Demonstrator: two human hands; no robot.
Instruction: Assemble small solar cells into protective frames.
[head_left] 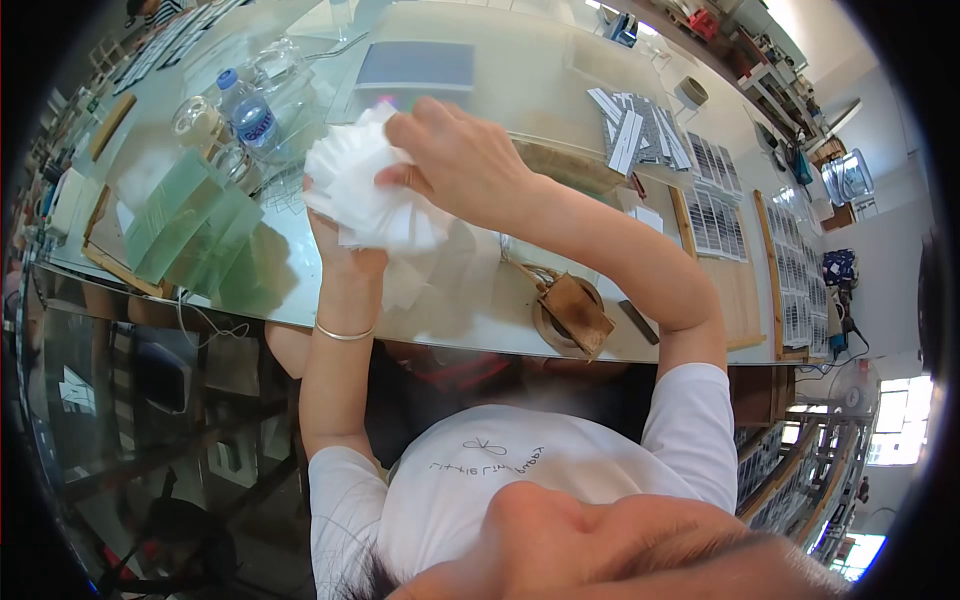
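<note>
A thick bundle of thin white sheets [368,190], fanned out in overlapping layers, is held up over the near left part of the table. They look like paper or tissue. My left hand [340,238] grips the bundle from below and behind; most of its fingers are hidden by the sheets. From the right, my right hand [455,155] reaches across with bent fingers, its thumb and fingertips closed at the bundle's upper right edge. Under the bundle, more pale sheets [405,280] seem to rest near the table's front edge.
Green-tinted glass blocks [195,225] stand at the left, with a water bottle [248,110] behind them. A brown block [577,312] on a round base sits at the front edge. Toward the right lie white strips [640,130] and panels of dark pieces [720,225]; a tape roll [691,93] stands beyond.
</note>
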